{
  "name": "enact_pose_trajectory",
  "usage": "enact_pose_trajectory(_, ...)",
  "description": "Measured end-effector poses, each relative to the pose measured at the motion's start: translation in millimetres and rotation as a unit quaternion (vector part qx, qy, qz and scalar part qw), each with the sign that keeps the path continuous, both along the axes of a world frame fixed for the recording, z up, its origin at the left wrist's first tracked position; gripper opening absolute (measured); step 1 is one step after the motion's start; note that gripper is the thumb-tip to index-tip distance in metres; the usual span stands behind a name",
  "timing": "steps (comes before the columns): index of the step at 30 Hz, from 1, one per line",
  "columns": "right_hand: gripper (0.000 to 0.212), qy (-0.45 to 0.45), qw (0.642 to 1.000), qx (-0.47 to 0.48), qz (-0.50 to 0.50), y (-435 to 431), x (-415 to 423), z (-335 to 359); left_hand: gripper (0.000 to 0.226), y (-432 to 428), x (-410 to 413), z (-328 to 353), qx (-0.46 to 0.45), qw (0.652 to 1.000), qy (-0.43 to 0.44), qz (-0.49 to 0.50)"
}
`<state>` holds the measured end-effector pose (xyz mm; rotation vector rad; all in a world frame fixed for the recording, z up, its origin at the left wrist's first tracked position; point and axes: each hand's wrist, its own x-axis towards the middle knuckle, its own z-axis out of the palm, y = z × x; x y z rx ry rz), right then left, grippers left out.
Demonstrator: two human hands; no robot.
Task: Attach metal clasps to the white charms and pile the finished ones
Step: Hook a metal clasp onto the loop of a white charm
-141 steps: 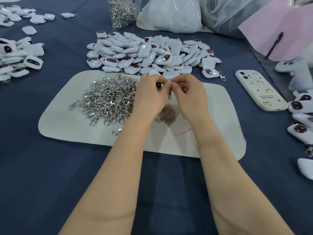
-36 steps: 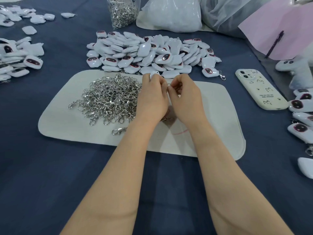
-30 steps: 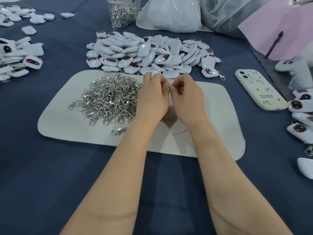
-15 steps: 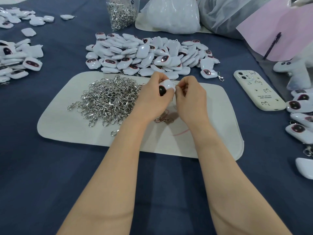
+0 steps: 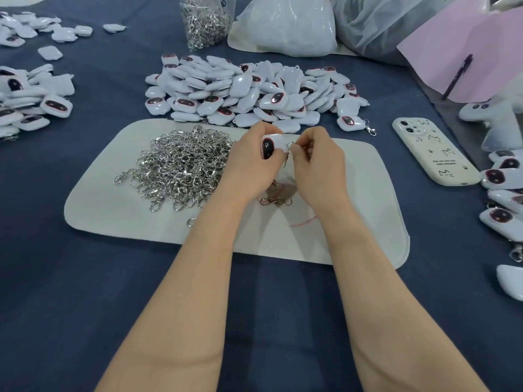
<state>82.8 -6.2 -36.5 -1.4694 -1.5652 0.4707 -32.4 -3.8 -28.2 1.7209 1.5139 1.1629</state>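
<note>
Fastening is the step I read from the head view: the left hand (image 5: 249, 162) grips a glossy white rounded-square charm (image 5: 270, 144), dark oval face towards me, in curled fingers. The right hand (image 5: 317, 162) pinches a small silver metal clasp (image 5: 288, 154) touching the charm's edge at three o'clock. Both hover over the pale felt mat (image 5: 353, 193), with the heap of loose silver clasps (image 5: 181, 162) at nine o'clock. Next, I judge, the clasp's ring must thread the charm's loop, which I cannot see.

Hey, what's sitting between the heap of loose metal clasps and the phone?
In the head view, both hands: the left hand holds a white charm, the right hand pinches a clasp.
</note>
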Motion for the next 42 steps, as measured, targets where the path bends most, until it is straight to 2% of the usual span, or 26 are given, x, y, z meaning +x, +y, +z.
enact_pose_trajectory(3, 0.012, 0.0, 1.0, 0.0, -0.011, 0.4, 1.1, -1.1, 0.025, 0.6, 2.2, 1.1, -0.006, 1.0, -0.019, -0.003)
enact_pose_trajectory(11, 0.012, -0.011, 1.0, -0.006, 0.018, 0.6, -1.2, -1.7, 0.025, 1.6, 0.7, -3.0, -0.004, 1.0, 0.023, -0.002)
enact_pose_trajectory(24, 0.004, -0.071, 0.995, -0.025, 0.062, 0.1, 2.0, -0.5, 0.018, 1.8, -1.4, -8.3, -0.029, 0.999, 0.013, -0.013)
enact_pose_trajectory(32, 0.01, -0.092, 0.992, -0.032, 0.074, -0.5, 3.7, -0.8, 0.019, 1.2, -2.8, -4.5, -0.045, 0.999, -0.017, -0.01)
enact_pose_trajectory(35, 0.01, -0.061, 0.996, -0.009, 0.06, -1.7, 0.6, 0.7, 0.019, 0.8, -0.5, -1.2, -0.069, 0.993, -0.099, -0.007)
enact_pose_trajectory(37, 0.01, -0.006, 0.999, 0.011, 0.047, -4.1, -3.3, 3.0, 0.015, -0.4, 1.9, 3.3, -0.11, 0.972, -0.208, 0.003)
enact_pose_trajectory(40, 0.013, 0.078, 0.996, 0.003, 0.041, -5.8, -8.1, 4.7, 0.013, -1.5, 3.8, 11.2, -0.182, 0.897, -0.403, -0.009)
enact_pose_trajectory(42, 0.012, 0.108, 0.993, 0.001, 0.04, -6.1, -10.1, 4.7, 0.016, -1.5, 3.4, 15.2, -0.217, 0.845, -0.487, -0.048)
